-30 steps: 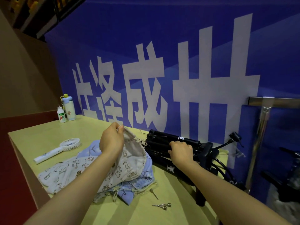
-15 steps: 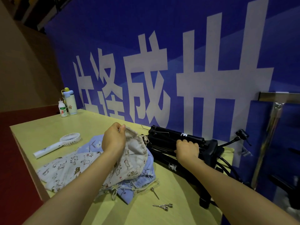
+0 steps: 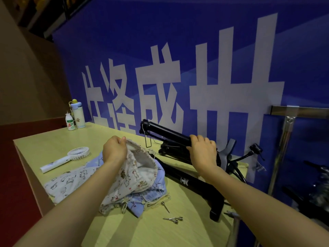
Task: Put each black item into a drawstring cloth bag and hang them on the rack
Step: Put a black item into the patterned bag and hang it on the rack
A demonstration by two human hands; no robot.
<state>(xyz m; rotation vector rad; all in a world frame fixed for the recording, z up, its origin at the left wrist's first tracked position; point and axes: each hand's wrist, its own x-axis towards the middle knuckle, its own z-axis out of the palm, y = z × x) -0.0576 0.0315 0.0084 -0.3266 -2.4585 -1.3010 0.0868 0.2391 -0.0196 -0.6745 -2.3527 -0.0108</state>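
My left hand (image 3: 114, 150) pinches the rim of a white animal-print drawstring bag (image 3: 135, 173) and holds its mouth open toward the right. My right hand (image 3: 203, 150) grips a long black pump (image 3: 165, 133) and lifts it off the table, its far end tilted up to the left. More black pumps (image 3: 192, 182) lie on the table under and beside my right arm. A blue printed bag (image 3: 151, 195) and another pale printed bag (image 3: 67, 182) lie beneath the held one. The metal rack (image 3: 284, 139) stands at the right.
A white hand-held fan (image 3: 67, 157) lies left on the yellow-green table (image 3: 44, 139). Two bottles (image 3: 74, 118) stand at the far left corner. Metal needles (image 3: 173, 219) lie near the front. A blue banner wall rises behind.
My right hand has raised one black pump off the pile, tilting it upward. My left hand keeps the bag's mouth open, lifted slightly.
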